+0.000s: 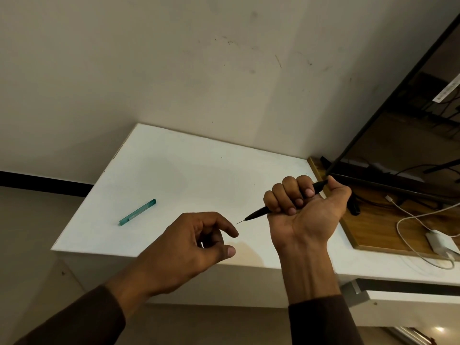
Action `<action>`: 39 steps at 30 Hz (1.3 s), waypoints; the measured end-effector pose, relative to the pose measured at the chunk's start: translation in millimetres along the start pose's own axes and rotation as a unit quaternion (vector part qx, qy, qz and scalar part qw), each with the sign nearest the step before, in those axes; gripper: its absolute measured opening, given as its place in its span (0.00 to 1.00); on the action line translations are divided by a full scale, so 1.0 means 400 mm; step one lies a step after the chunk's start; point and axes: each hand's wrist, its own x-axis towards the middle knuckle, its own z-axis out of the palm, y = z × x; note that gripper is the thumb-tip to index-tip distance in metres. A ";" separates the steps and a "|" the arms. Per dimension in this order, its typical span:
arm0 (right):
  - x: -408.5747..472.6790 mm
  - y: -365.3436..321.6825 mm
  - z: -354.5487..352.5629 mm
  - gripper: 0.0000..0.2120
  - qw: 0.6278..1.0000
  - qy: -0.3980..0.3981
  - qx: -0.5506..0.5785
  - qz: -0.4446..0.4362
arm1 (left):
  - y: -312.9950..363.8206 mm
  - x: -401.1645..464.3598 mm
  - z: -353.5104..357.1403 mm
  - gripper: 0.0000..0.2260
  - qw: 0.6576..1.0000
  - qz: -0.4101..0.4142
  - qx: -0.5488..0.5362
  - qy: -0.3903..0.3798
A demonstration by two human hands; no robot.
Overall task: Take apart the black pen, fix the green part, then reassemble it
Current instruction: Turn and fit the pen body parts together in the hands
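Note:
My right hand [306,207] is fisted around the black pen [257,212], palm facing me, thumb at the pen's rear end. The pen's thin tip points left and down, toward my left hand. My left hand [196,242] hovers just left of the tip with fingers curled and thumb and forefinger apart, holding nothing. The green part [137,212], a slim translucent teal tube, lies alone on the white table [199,175] to the left, apart from both hands.
A wooden board [388,230] lies at the table's right with a white charger and cable [440,242] on it. A dark monitor [403,135] leans at the far right. A wall stands behind the table, and a drawer front shows below right.

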 end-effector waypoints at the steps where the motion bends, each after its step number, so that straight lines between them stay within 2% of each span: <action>1: 0.000 0.001 0.000 0.23 1.000 0.001 0.000 0.000 | 0.000 0.000 -0.001 0.07 1.000 0.001 -0.001 0.001; 26: -0.003 0.029 0.004 0.22 0.999 -0.007 -0.031 0.022 | -0.005 0.005 0.006 0.10 1.000 0.020 0.000 -0.003; 29: -0.001 0.042 0.008 0.22 0.998 -0.011 -0.054 0.043 | -0.004 0.006 0.000 0.09 1.000 0.017 0.000 0.010; 31: -0.001 0.057 0.010 0.18 0.993 -0.004 -0.100 0.061 | -0.003 0.006 -0.008 0.10 1.000 0.013 0.004 0.009; 33: -0.003 0.080 0.011 0.10 0.979 0.015 -0.186 0.085 | -0.006 0.006 -0.026 0.09 1.000 -0.001 0.019 0.012; 35: -0.005 0.100 0.002 0.09 0.949 0.024 -0.297 0.099 | -0.023 0.011 -0.053 0.07 0.995 -0.027 0.084 0.053; 37: -0.007 0.114 -0.011 0.11 0.909 0.011 -0.403 0.106 | -0.045 0.019 -0.094 0.04 0.970 -0.063 0.181 0.151; 39: -0.006 0.121 -0.030 0.11 0.856 0.027 -0.506 0.104 | -0.070 0.021 -0.144 0.06 0.931 -0.118 0.240 0.247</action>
